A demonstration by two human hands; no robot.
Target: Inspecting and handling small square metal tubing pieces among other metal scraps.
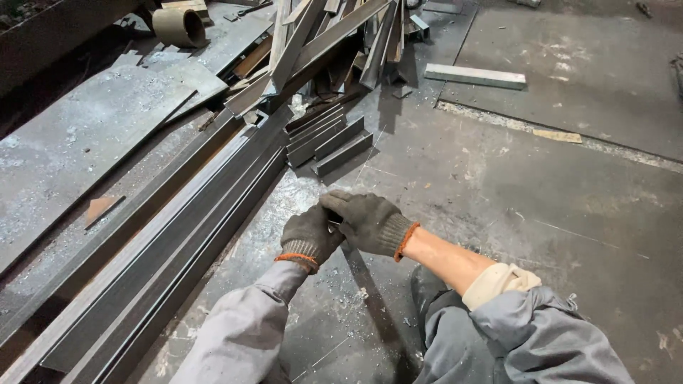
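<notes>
From the head view, your left hand (307,237) and right hand (370,222), both in dark knit gloves, meet over the floor (541,213), fingers touching (whether they pinch anything, you cannot tell). Just left of them lie the long steel bars (178,235); farther off sit short steel pieces (329,142) and a pale bar (475,76).

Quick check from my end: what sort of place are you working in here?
Probably a metal fabrication workshop: long steel bars stacked on a gritty concrete floor, cut steel plates beside them, and work gloves on both hands.
</notes>
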